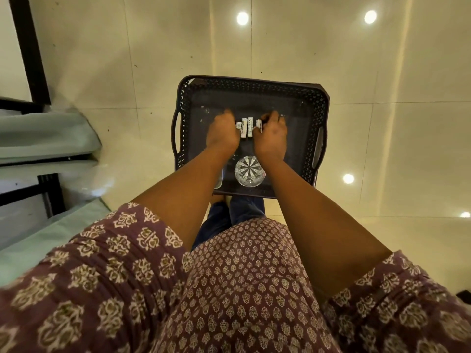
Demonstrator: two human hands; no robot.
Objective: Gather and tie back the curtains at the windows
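Garment: purple tunic (229, 289) with cream block-print motifs; short sleeves (142, 240); dark blue trousers (216, 220); forearms bare.

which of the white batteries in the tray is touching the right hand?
The rightmost battery of the row: the right hand lies against it, fingers curled over its far end. The other batteries sit in the gap between the hands.

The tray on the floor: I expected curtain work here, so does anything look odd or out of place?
Yes. No curtain or tie-back shows. Both hands, left hand and right hand, are in the dark tray beside a row of small white batteries, near a cut-glass tumbler. Nothing looks spilled or broken.
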